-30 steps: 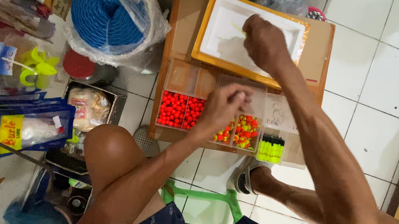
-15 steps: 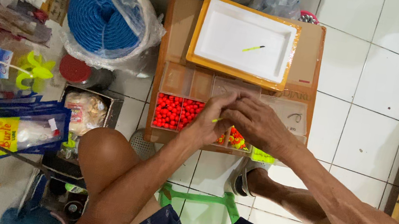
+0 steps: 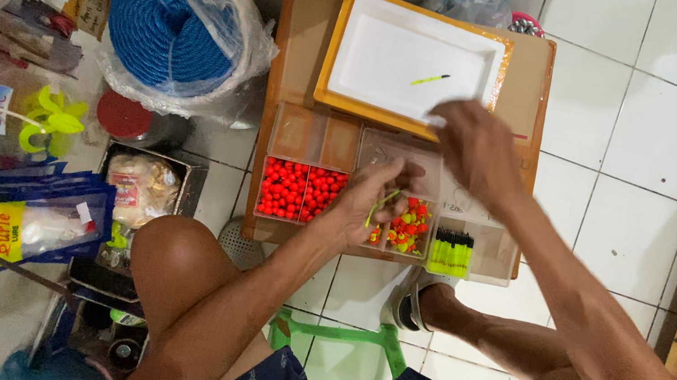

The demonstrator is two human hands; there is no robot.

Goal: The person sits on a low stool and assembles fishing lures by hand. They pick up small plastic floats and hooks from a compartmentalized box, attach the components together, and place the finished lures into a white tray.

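A brown low table (image 3: 307, 47) carries a white tray (image 3: 395, 71) at its far edge and a clear compartment box (image 3: 332, 175) at the near edge. Over the box, the left hand (image 3: 373, 200) pinches a yellow-green strand (image 3: 384, 205); the right hand (image 3: 479, 145), blurred, fingers bunched, hovers at the tray's near rim.

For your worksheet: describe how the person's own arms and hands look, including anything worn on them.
Both arms are bare to the shoulder, no sleeves. The left hand and right hand wear no gloves; no rings, watch or bracelets are visible. The right hand is motion-blurred, so fine detail there is unclear.
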